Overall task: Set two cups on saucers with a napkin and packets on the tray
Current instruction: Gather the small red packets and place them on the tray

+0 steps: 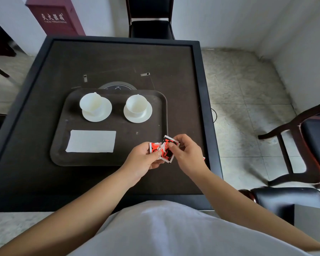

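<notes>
1. A dark tray [107, 159] sits on a dark square table [35, 172].
2. Two white cups, left cup [90, 104] and right cup [136, 104], each stand on a saucer (far half of tray).
3. A white napkin [91, 141] lies flat at near left.
4. The left hand [144, 159] and right hand [185, 154] pinch red-and-black packets [164, 149] above the tray's near right corner.

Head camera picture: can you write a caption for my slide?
Both hands, left hand and right hand, hold red packets over the tray beside napkin and two cups.
</notes>
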Demonstrator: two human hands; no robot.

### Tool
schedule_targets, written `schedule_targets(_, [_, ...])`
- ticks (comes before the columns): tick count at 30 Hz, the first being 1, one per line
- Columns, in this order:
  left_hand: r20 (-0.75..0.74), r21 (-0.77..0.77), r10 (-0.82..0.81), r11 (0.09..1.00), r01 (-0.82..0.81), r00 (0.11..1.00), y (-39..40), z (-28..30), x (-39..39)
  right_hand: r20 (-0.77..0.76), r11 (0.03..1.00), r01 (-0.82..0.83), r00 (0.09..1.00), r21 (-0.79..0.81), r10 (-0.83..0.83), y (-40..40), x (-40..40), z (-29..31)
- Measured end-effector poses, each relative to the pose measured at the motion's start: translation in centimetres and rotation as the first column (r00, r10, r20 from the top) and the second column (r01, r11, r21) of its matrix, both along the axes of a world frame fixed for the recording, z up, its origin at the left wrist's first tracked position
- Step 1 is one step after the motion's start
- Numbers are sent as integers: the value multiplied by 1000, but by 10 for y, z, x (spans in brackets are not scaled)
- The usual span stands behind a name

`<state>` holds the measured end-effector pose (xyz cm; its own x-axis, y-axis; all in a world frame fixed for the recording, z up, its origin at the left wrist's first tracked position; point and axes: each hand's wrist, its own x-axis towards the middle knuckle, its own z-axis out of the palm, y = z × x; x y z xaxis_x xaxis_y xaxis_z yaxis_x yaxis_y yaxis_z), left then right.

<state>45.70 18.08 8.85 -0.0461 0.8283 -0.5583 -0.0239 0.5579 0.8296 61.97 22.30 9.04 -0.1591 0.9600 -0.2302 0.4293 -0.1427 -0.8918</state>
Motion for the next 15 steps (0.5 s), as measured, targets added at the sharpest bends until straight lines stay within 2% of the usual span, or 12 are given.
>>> schedule_targets(2, [-35,-6,-17,1000,17,999,0,0,-2,7,1000,6,1000,6,-6,7,4,2])
schedule_targets(5, [-8,-13,-13,1000,13,1000,0,0,-4,25,999,-14,1000,-40,15,15,10,6])
schedule_targets(11, [77,-5,13,1000,-12,997,-1,3,-2,-91,975,137,984,-177,-154,10,7,4])
schedule_targets(15, [44,-8,24,1000,-24,999,2,3,1,-51,978,117,991,-172,-127,-2,0,-3])
